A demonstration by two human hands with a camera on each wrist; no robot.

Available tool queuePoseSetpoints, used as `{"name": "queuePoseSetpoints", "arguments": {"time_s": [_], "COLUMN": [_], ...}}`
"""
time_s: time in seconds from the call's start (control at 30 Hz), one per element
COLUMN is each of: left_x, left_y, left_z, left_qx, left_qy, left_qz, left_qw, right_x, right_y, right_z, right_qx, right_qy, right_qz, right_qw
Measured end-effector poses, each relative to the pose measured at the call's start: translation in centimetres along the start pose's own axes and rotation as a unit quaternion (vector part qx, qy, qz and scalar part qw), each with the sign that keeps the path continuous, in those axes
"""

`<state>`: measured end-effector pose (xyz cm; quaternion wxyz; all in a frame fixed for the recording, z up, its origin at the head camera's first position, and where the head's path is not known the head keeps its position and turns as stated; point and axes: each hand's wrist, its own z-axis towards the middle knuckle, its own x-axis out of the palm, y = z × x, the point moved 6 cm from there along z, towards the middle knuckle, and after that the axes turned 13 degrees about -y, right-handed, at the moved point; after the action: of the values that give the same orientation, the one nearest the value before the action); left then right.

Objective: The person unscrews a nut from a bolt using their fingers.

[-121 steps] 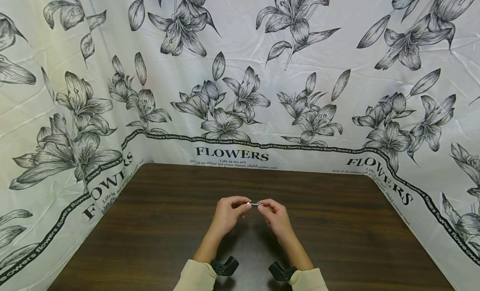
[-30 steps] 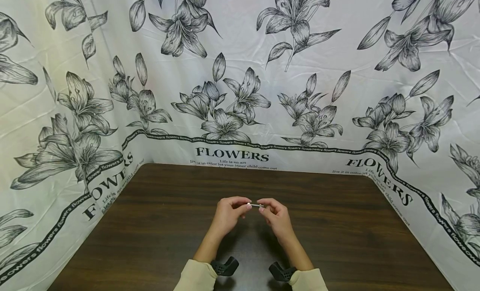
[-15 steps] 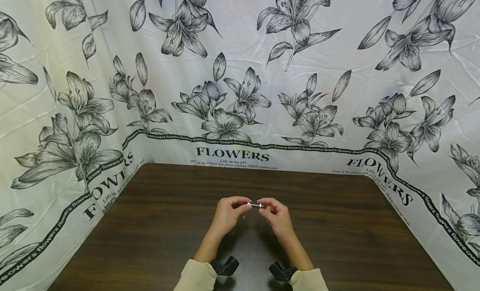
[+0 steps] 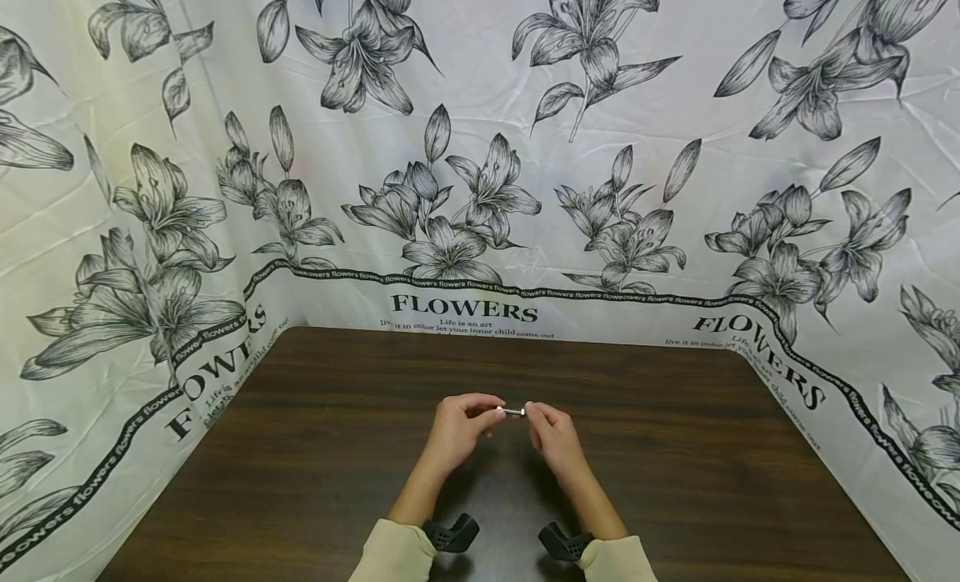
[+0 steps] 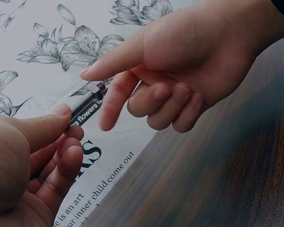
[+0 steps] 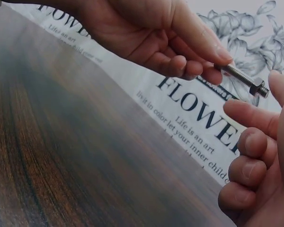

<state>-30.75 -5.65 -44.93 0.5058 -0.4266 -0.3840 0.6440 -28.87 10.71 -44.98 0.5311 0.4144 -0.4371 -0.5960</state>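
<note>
In the head view my left hand (image 4: 456,425) pinches a small metal bolt (image 4: 512,411) between thumb and fingertips, holding it sideways above the table. A hex nut (image 6: 258,87) sits on the bolt's threaded shaft close to its free end, with a short bit of thread past it. The bolt's other end is hidden in the left fingers. My right hand (image 4: 557,439) is at the nut end. In the right wrist view its thumb and index finger stand apart on either side of the nut, and its other fingers are bent toward the palm.
A dark brown wooden table (image 4: 360,373) lies under both hands. White cloth (image 4: 480,90) printed with black lilies and lettering hangs around its back and sides. Each wrist wears a black band mount (image 4: 452,534) below a cream sleeve (image 4: 393,550).
The right fingertips have shifted slightly right, off the nut, which now shows plainly; four seconds ago they covered that end of the bolt. The left hand keeps its pinch almost unmoved.
</note>
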Motion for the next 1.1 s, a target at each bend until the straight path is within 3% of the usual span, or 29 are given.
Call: {"name": "queuePoseSetpoints", "arguments": {"time_s": [0.23,0.8,0.87,1.1], "left_x": [0.2,0.2,0.2,0.1], "left_y": [0.1,-0.1,-0.1,-0.2], "left_z": [0.0,-0.1,-0.1,-0.1], "left_qx": [-0.003,0.001,0.0,0.003], "left_qy": [0.001,0.001,0.001,0.0], "left_qz": [-0.005,-0.006,-0.005,-0.008], "left_qw": [1.0,1.0,1.0,1.0], "right_x": [0.1,0.1,0.1,-0.2], "right_y": [-0.1,0.5,0.4,-2.5], "right_z": [-0.1,-0.1,-0.1,0.5], "right_qx": [0.026,0.01,0.008,0.063], "right_qy": [0.004,0.0,-0.001,-0.024], "right_qz": [-0.015,-0.002,0.008,0.071], "right_qw": [0.9995,1.0,0.9999,0.9952]}}
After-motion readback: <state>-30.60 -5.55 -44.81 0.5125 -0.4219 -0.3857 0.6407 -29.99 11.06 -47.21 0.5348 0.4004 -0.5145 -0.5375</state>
